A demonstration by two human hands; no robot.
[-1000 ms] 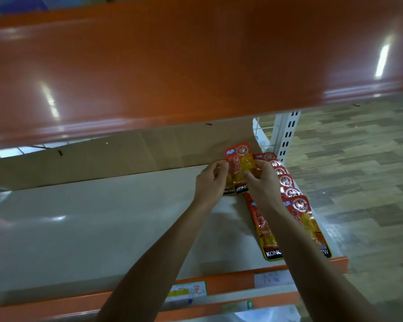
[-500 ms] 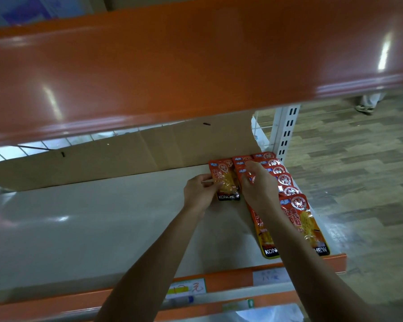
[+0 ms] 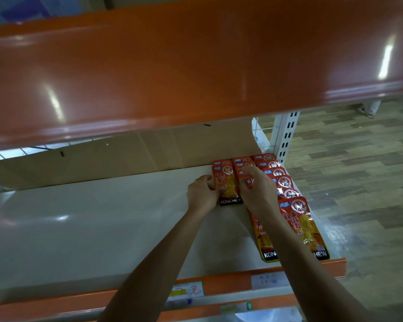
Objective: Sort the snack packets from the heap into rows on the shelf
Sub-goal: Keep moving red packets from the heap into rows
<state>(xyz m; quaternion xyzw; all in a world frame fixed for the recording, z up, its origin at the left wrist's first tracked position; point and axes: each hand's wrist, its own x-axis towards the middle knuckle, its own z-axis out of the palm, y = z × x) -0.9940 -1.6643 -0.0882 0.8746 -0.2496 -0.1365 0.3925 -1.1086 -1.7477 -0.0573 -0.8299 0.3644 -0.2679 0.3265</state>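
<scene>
A red snack packet [image 3: 228, 187] is laid flat at the back of the white shelf [image 3: 102, 217], just in front of brown cardboard [image 3: 126, 154]. Its left edge is pinched by the curled fingers of the left hand [image 3: 201, 194]. The right hand [image 3: 257, 194] is set with bent fingers on the middle row [image 3: 260, 238] just beside it; whether anything is gripped there cannot be told. The right row [image 3: 286, 182] is lined along the shelf's end, making 3 rows.

Cardboard sheet [image 3: 126, 156] at back, white slotted upright [image 3: 286, 133], wood-pattern floor [image 3: 358, 170], price labels [image 3: 189, 291] low in front.
</scene>
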